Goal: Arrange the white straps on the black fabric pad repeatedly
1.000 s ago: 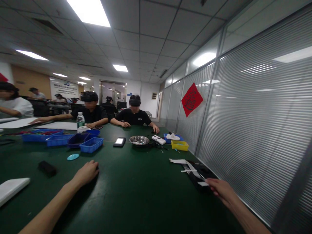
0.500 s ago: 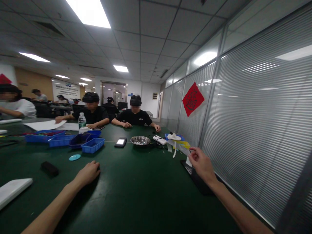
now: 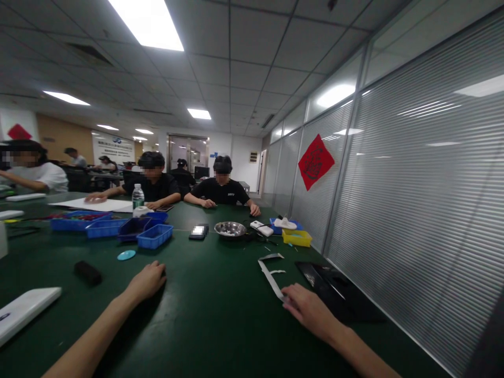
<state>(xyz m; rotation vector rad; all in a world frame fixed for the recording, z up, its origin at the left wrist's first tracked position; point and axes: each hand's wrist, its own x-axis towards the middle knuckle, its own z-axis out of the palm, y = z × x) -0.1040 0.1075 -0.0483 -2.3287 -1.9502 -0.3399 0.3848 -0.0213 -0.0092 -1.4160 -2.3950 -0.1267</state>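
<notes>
My right hand [image 3: 305, 307] is low over the green table [image 3: 220, 310], its thumb and fingers pinching the near end of a thin white strip [image 3: 271, 278]. The strip bends at its far end, and a short curled piece sticks out from its side. Right of that hand lies a flat black sheet [image 3: 350, 299]. My left hand [image 3: 148, 281] rests on the table with its fingers curled down; whatever may be beneath them is hidden. A black block [image 3: 87, 273] and a light blue disc [image 3: 126, 255] lie to its left.
Blue bins [image 3: 155, 237], a bottle [image 3: 137, 196], a phone [image 3: 198, 232], a metal bowl [image 3: 230, 229] and a yellow bin [image 3: 296, 238] stand farther back. Two people sit across the table. A white slab [image 3: 27, 315] lies at the left; a glass partition borders the right.
My right hand has moved down and left, bringing the strip away from the yellow bin to the tabletop. My left hand has hardly moved. The view has shifted slightly.
</notes>
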